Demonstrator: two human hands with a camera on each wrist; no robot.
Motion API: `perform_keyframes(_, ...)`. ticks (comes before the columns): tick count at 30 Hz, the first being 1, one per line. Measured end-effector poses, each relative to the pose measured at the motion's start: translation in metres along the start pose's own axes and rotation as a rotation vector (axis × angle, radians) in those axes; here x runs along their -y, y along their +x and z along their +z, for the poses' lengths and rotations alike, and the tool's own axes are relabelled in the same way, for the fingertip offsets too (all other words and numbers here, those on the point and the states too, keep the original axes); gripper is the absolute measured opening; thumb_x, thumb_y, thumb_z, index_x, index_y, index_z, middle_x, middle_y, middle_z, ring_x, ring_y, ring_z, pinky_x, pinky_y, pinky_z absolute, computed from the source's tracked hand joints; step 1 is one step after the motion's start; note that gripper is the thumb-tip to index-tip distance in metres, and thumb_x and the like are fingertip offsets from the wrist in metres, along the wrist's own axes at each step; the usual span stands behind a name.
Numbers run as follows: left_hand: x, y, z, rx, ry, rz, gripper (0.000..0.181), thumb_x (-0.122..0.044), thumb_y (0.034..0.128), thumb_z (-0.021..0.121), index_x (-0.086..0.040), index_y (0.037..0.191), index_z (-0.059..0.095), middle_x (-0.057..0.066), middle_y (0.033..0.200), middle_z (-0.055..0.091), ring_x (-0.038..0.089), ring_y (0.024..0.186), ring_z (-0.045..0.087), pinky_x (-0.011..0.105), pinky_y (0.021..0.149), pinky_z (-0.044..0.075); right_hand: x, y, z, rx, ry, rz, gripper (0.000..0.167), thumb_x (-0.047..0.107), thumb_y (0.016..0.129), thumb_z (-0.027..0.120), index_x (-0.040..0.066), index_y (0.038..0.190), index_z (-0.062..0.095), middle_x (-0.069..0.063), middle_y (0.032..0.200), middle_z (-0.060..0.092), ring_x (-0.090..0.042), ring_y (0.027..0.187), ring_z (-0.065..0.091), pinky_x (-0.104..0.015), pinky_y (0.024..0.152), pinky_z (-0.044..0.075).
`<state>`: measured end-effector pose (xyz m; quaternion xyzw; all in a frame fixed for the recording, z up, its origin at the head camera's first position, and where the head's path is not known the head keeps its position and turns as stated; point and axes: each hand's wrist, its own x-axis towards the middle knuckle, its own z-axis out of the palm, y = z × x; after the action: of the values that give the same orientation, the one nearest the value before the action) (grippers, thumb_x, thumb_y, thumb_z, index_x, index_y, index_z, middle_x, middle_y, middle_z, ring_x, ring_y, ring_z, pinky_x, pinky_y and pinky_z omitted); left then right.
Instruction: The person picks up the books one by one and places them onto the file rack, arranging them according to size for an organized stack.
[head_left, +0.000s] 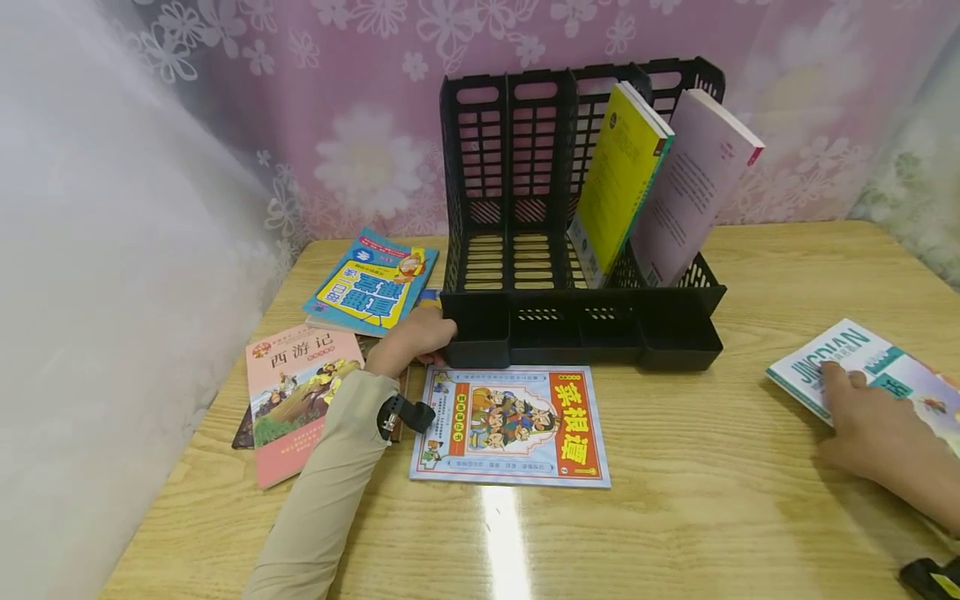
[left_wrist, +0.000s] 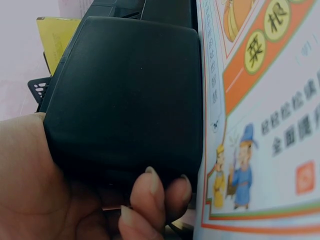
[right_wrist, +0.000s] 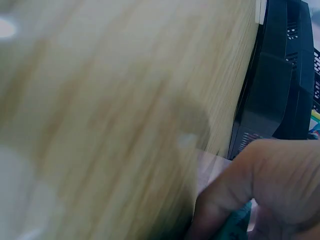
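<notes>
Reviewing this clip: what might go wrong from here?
If the left hand shoves the black rack, the yellow book and the purple book, both tilted in it, might slip sideways. The blue-bordered book lies right at the rack's front, so it may get pushed along. The left sleeve passes over the pink book and could nudge it.

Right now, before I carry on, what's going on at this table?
A person is handling books around a black rack. Their left hand holds the rack's left front corner, while their right hand has fingers on a white-and-teal book off to the right; whether it grips that book is unclear. A yellow book and a light purple book stand in the rack's right half. Others lie outside it, in front and to the left.
</notes>
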<state>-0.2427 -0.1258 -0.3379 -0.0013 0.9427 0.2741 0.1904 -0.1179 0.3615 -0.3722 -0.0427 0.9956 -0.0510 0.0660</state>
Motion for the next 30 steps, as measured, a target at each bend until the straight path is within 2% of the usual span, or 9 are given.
perform_keyframes(2, 0.001, 0.001, 0.000, 0.001, -0.002, -0.001, 0.044, -0.020, 0.0905, 0.043, 0.010, 0.121, 0.054, 0.009, 0.065, 0.065, 0.016, 0.050, 0.058, 0.026, 0.052, 0.048, -0.001, 0.000, -0.001, -0.034, -0.025, -0.017, 0.086, 0.002, 0.060, 0.071, -0.023, 0.126, 0.022, -0.056, 0.112, 0.036, -0.046, 0.065, 0.053, -0.051, 0.050, 0.044)
perform_keyframes(4, 0.001, 0.000, 0.000, 0.001, -0.002, -0.002, 0.044, -0.020, 0.0904, 0.043, 0.009, 0.120, 0.054, 0.010, 0.066, 0.065, 0.017, 0.051, 0.059, 0.026, 0.053, 0.048, -0.004, 0.000, -0.002, -0.076, -0.060, -0.041, 0.079, -0.001, 0.059, 0.070, -0.023, 0.121, 0.027, -0.053, 0.103, 0.043, -0.034, 0.058, 0.051, -0.043, 0.046, 0.041)
perform_keyframes(11, 0.000, -0.001, -0.001, 0.010, -0.004, 0.001, 0.052, -0.021, 0.0909, 0.042, 0.009, 0.133, 0.046, 0.010, 0.068, 0.066, 0.016, 0.051, 0.059, 0.027, 0.054, 0.050, -0.004, -0.001, -0.008, -0.158, -0.064, -0.020, 0.065, -0.008, 0.060, 0.061, -0.019, 0.118, 0.032, -0.039, 0.078, 0.054, -0.032, 0.053, 0.049, -0.048, 0.042, 0.039)
perform_keyframes(15, -0.001, -0.002, -0.001, 0.018, -0.003, 0.007, 0.054, -0.021, 0.0913, 0.042, 0.008, 0.137, 0.043, 0.010, 0.070, 0.066, 0.016, 0.051, 0.059, 0.027, 0.055, 0.050, 0.003, -0.004, -0.014, -0.269, -0.024, 0.007, 0.072, -0.013, 0.057, 0.061, -0.015, 0.123, 0.032, -0.046, 0.091, 0.052, -0.032, 0.049, 0.046, -0.042, 0.039, 0.036)
perform_keyframes(20, -0.002, -0.002, -0.002, 0.023, -0.009, 0.011, 0.055, -0.021, 0.0915, 0.042, 0.008, 0.138, 0.042, 0.010, 0.069, 0.065, 0.016, 0.051, 0.059, 0.027, 0.055, 0.050, 0.012, -0.003, -0.023, -0.452, 0.054, 0.020, 0.083, -0.019, 0.053, 0.054, -0.010, 0.134, 0.034, -0.049, 0.110, 0.045, -0.063, 0.075, 0.051, -0.063, 0.055, 0.042)
perform_keyframes(22, -0.001, -0.002, -0.002, 0.023, -0.010, 0.014, 0.054, -0.021, 0.0913, 0.041, 0.008, 0.137, 0.043, 0.010, 0.068, 0.065, 0.016, 0.051, 0.059, 0.027, 0.055, 0.050, 0.015, -0.003, -0.027, -0.520, 0.099, 0.013, 0.086, -0.022, 0.053, 0.050, -0.010, 0.137, 0.033, -0.051, 0.113, 0.042, -0.070, 0.090, 0.045, -0.071, 0.068, 0.039)
perform_keyframes(23, -0.001, -0.002, -0.002, 0.022, -0.010, 0.015, 0.054, -0.021, 0.0912, 0.041, 0.008, 0.136, 0.043, 0.010, 0.068, 0.065, 0.016, 0.051, 0.059, 0.027, 0.055, 0.050, 0.017, -0.003, -0.029, -0.555, 0.121, 0.000, 0.088, -0.023, 0.053, 0.049, -0.009, 0.139, 0.032, -0.051, 0.113, 0.042, -0.070, 0.089, 0.045, -0.072, 0.069, 0.038)
perform_keyframes(28, 0.000, -0.001, -0.001, 0.027, -0.017, 0.013, 0.053, -0.020, 0.0913, 0.041, 0.009, 0.136, 0.043, 0.009, 0.066, 0.065, 0.016, 0.051, 0.059, 0.027, 0.055, 0.050, 0.024, -0.001, -0.039, -0.693, 0.208, -0.081, 0.088, -0.029, 0.054, 0.042, -0.009, 0.140, 0.034, -0.052, 0.111, 0.044, -0.067, 0.083, 0.045, -0.072, 0.068, 0.035)
perform_keyframes(30, 0.000, 0.000, -0.002, 0.025, -0.020, 0.009, 0.053, -0.021, 0.0912, 0.041, 0.009, 0.136, 0.043, 0.010, 0.067, 0.066, 0.016, 0.051, 0.059, 0.027, 0.055, 0.050, 0.026, 0.001, -0.042, -0.762, 0.249, -0.125, 0.084, -0.029, 0.056, 0.037, -0.009, 0.138, 0.038, -0.050, 0.110, 0.047, -0.064, 0.080, 0.047, -0.055, 0.078, 0.047)
